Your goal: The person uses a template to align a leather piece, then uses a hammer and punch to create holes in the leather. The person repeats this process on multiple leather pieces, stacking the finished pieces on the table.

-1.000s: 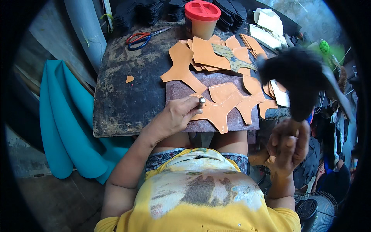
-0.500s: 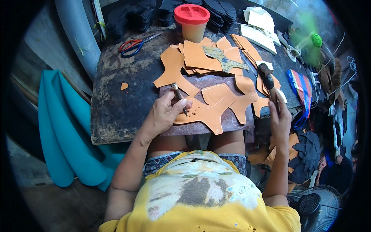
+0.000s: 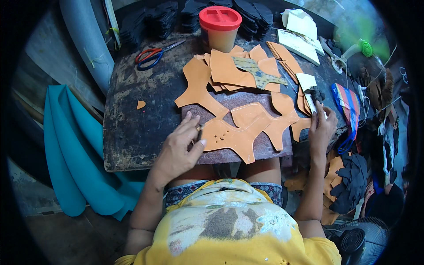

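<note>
Tan-orange leather pieces (image 3: 238, 132) lie on a maroon slab (image 3: 269, 148); the jar (image 3: 220, 27) has a red lid, the scissors (image 3: 152, 55) red and blue handles (teal cloth (image 3: 75, 154) beside).

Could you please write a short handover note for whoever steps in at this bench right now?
Left hand: pinches a small metal punch at the left end of the tan leather piece on the reddish slab.
Right hand: grips a dark-headed mallet low at the bench's right edge.
Done: several holes show in the piece.
Left: a stack of cut tan pieces lies behind; whether they are punched cannot be told.
</note>
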A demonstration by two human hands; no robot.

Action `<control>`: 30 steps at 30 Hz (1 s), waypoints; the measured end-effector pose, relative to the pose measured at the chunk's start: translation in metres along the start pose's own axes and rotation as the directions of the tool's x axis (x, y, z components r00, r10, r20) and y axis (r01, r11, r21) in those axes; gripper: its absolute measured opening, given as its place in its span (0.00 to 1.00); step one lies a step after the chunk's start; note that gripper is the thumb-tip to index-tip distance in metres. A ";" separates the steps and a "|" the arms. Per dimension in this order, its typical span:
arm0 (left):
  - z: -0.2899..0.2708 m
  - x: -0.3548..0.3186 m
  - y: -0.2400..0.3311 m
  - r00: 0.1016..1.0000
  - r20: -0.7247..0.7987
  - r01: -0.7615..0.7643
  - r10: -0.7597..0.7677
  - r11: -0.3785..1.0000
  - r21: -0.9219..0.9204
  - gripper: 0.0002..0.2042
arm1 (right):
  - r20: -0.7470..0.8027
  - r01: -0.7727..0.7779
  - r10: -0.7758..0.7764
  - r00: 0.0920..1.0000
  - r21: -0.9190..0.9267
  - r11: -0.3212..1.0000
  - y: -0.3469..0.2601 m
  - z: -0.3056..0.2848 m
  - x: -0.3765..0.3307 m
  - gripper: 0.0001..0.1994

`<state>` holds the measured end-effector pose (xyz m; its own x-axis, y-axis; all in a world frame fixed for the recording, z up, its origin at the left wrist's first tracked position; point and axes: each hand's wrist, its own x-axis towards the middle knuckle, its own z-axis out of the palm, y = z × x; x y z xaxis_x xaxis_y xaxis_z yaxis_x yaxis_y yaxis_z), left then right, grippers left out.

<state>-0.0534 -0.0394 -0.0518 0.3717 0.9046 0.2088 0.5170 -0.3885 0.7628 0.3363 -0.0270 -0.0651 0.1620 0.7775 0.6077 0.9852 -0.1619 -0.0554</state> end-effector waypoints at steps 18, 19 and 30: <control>-0.004 -0.004 0.007 0.972 -0.097 -0.232 0.213 0.938 -0.259 0.08 | 0.166 0.399 -0.615 0.771 0.627 0.669 -0.143 -0.048 -0.028 0.31; -0.006 -0.004 0.005 0.973 -0.119 -0.225 0.195 0.912 -0.342 0.07 | 0.142 0.424 -0.626 0.767 0.620 0.660 -0.141 -0.052 -0.026 0.30; 0.010 -0.001 -0.002 0.986 0.158 0.169 -0.062 0.284 -0.944 0.10 | 0.366 -0.247 -0.262 0.893 0.885 0.394 -0.158 -0.043 -0.020 0.15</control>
<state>-0.0469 -0.0413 -0.0593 0.4559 0.8878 0.0620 -0.5181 0.2081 0.8297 0.1751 -0.0433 -0.0348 -0.0937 0.9591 0.2673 0.3969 0.2822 -0.8734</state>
